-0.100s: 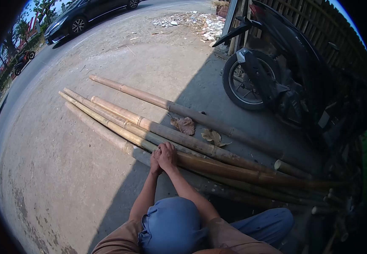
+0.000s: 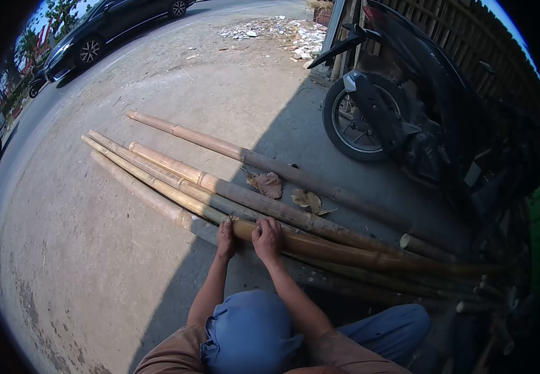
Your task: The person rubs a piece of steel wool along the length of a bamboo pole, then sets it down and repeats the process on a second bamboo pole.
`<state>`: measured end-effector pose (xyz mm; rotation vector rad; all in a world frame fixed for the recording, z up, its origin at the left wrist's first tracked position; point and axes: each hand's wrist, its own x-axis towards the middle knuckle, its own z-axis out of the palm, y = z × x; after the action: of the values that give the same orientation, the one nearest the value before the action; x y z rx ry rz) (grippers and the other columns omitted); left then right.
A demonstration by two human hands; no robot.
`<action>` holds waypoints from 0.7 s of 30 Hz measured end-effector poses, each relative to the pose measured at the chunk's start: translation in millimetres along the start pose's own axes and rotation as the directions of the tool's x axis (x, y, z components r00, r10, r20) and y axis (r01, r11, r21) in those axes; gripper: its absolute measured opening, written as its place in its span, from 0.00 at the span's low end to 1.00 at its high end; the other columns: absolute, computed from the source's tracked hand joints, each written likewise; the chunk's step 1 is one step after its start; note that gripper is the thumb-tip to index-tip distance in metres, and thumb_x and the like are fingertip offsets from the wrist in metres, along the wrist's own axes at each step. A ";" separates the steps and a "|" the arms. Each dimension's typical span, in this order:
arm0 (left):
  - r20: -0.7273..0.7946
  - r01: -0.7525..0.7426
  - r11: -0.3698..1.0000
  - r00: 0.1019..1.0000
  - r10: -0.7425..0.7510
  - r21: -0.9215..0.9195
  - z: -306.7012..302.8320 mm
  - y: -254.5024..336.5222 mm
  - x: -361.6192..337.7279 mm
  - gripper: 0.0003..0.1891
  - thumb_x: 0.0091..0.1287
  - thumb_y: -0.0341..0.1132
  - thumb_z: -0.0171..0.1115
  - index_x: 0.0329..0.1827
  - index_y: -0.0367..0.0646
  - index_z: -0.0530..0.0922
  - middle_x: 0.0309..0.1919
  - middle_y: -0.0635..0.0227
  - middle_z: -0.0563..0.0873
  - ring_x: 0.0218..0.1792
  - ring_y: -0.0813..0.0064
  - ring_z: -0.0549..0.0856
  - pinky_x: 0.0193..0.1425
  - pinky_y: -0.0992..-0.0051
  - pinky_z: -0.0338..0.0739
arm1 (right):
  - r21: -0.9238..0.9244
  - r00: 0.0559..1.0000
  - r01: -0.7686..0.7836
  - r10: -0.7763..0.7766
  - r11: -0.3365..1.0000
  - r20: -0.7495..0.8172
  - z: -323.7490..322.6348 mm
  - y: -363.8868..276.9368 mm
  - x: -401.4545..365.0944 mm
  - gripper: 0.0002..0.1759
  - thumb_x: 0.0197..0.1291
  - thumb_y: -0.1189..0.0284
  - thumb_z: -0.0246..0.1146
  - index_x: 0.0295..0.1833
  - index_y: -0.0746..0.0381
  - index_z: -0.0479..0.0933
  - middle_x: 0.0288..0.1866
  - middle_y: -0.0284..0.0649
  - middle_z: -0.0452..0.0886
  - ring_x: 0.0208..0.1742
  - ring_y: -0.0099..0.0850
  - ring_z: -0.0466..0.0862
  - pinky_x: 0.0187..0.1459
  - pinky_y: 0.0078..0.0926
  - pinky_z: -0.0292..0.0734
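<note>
A thick brown bamboo pole point(image 2: 326, 249) lies across in front of my knees, its near-left end at my hands. My left hand point(image 2: 225, 238) is closed at that end, with the fingertips against the pole's tip. Slightly to the right, my right hand point(image 2: 267, 238) curls over the top of the same pole, its fingers bent. Whether a small thing is inside either hand cannot be made out. Several other bamboo poles lie alongside, among them a thin yellowish pole point(image 2: 151, 179), a thicker pole point(image 2: 251, 197) and a separate pole point(image 2: 214, 144) farther off.
Dry leaves point(image 2: 265, 185) lie between the poles. A parked motorcycle point(image 2: 401, 118) stands at the right by a slatted fence point(image 2: 463, 50). Short cut bamboo pieces point(image 2: 429, 248) are at the lower right. A dark car point(image 2: 114, 31) is on the road, and pale rubble point(image 2: 282, 32) lies behind.
My hands were together at the pole's end; the right has now moved right along the pole, leaving a gap. The dark car has moved left.
</note>
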<state>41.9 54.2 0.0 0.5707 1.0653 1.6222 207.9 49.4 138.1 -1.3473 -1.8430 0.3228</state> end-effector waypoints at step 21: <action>-0.019 0.005 1.000 1.000 -0.005 0.020 40.2 45.6 -3.4 0.25 0.87 0.56 0.52 0.54 0.40 0.83 0.45 0.67 0.87 0.47 0.75 0.85 0.56 0.70 0.81 | -0.106 0.998 0.054 -0.051 0.993 0.026 78.4 -49.1 25.2 0.07 0.65 0.70 0.65 0.45 0.59 0.78 0.50 0.47 0.79 0.59 0.50 0.79 0.62 0.52 0.75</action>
<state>52.0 63.5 59.3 0.5661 1.0970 1.6171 114.9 71.5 130.1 -1.3695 -1.9355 0.2162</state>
